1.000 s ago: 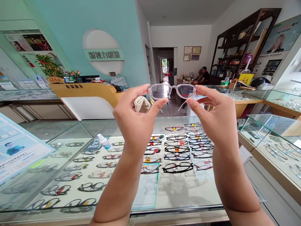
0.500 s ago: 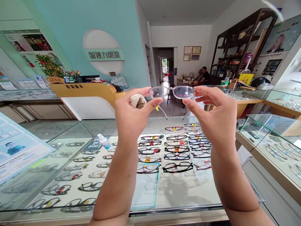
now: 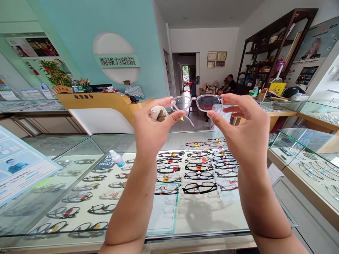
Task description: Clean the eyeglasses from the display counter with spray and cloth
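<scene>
A pair of clear-framed eyeglasses point(image 3: 194, 100) is held up in the air between both hands, above the glass counter. My left hand point(image 3: 153, 128) pinches the rim at the left lens between thumb and fingers. A folded cream cloth point(image 3: 159, 113) is tucked in that same hand. My right hand point(image 3: 243, 121) pinches the other end of the frame near its hinge. The temples hang open below the lenses, and a small yellow tag shows by the left thumb. Red print is visible on the right-hand lens.
Below, a glass display case point(image 3: 212, 215) holds rows of eyeglasses point(image 3: 200, 187). On its top stands a small white spray bottle point(image 3: 117, 158). A printed leaflet point(image 3: 23, 164) is at left, another glass case point(image 3: 312, 155) at right. A person point(image 3: 231, 84) sits in the back.
Both hands have shifted slightly right with the eyeglasses, which have turned and tilted a little. The grips stay the same.
</scene>
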A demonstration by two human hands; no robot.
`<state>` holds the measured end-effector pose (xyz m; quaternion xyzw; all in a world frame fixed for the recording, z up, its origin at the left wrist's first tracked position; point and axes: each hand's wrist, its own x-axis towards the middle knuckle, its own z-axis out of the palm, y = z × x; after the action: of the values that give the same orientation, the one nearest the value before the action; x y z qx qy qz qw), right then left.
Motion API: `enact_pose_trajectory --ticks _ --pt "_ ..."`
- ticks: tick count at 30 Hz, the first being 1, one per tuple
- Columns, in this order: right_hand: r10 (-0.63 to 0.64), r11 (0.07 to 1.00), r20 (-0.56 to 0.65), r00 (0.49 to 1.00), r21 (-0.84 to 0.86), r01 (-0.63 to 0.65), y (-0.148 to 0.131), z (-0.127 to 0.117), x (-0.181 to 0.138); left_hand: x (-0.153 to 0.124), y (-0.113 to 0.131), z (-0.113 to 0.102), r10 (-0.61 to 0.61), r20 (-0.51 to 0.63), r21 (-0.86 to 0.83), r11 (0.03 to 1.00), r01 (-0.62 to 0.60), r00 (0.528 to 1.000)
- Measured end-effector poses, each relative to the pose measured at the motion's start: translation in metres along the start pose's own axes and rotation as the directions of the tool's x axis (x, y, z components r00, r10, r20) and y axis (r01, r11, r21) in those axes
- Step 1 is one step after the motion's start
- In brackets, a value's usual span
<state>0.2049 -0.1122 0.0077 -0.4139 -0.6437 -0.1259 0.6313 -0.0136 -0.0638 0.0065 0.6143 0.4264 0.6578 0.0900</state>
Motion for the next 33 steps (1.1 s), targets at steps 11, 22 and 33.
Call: enact_pose_trajectory --ticks 11,22,33 --pt "0.119 0.987 0.141 0.983 0.088 -0.132 0.019 0.005 0.004 -0.016 0.017 0.001 0.119 -0.15 0.103 0.989 -0.104 0.982" --pt "0.063 0.992 0.095 0.994 0.105 -0.073 0.02 0.006 0.004 -0.01 0.013 0.0 0.086 -0.114 0.076 0.994 -0.078 0.99" --pt "-0.105 0.994 -0.066 0.992 -0.022 0.104 0.001 0.014 -0.001 0.005 -0.01 0.015 0.074 -0.007 -0.118 0.99 -0.075 0.997"
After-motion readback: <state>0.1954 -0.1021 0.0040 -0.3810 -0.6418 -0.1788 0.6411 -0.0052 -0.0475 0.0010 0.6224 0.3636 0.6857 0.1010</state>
